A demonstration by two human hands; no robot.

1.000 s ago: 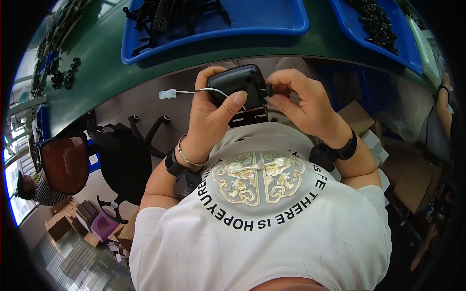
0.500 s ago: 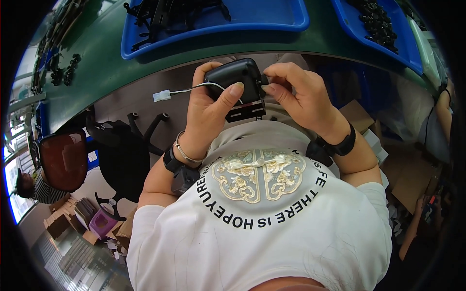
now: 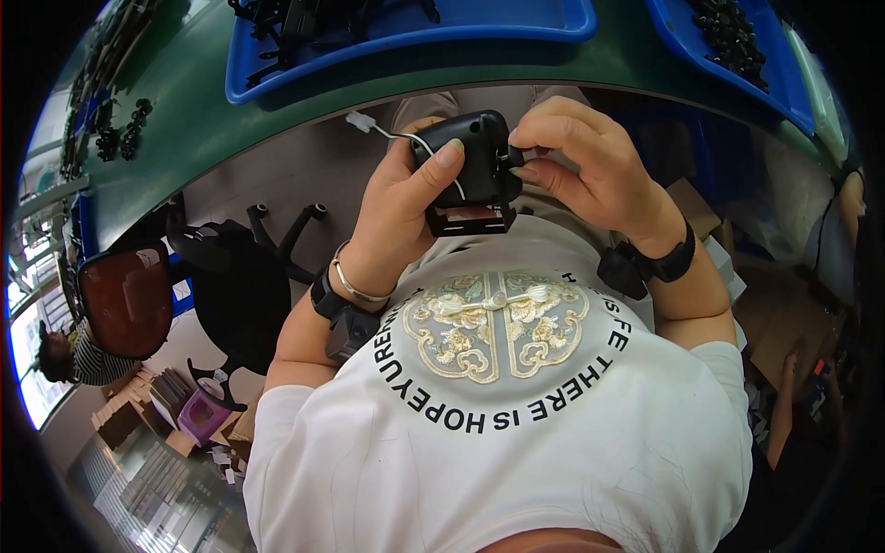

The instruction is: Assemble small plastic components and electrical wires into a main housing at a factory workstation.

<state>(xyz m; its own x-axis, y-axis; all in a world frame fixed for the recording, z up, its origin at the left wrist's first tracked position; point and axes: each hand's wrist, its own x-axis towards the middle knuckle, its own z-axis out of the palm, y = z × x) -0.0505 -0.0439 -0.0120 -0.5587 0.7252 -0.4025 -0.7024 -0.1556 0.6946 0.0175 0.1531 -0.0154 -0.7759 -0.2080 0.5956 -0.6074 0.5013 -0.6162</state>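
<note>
My left hand [image 3: 406,184] grips a black box-shaped plastic housing [image 3: 481,170] from its left side, thumb pressed on the face turned up toward me. A thin white cable [image 3: 422,145] leaves the housing and ends in a white plug [image 3: 361,122] beyond my left fingers. Along the housing's lower end sits a slotted black bracket [image 3: 472,222]. Between the thumb and fingertips of my right hand [image 3: 590,166] is a small black knob-like piece [image 3: 513,158] at the housing's right side. My fingers partly cover it, so its fastening cannot be made out.
Beyond the hands runs a green table [image 3: 198,129]. On it, a blue tray [image 3: 525,20] holds black brackets, and another blue tray [image 3: 779,64] holds small black parts. Black pieces [image 3: 134,129] lie at left. A black chair [image 3: 235,295] stands below; another person's arm [image 3: 850,205] shows at right.
The housing has tilted in my hands, showing more of the bracket's inside. The white plug has swung up and to the right. My right fingers stay at the knob-like piece.
</note>
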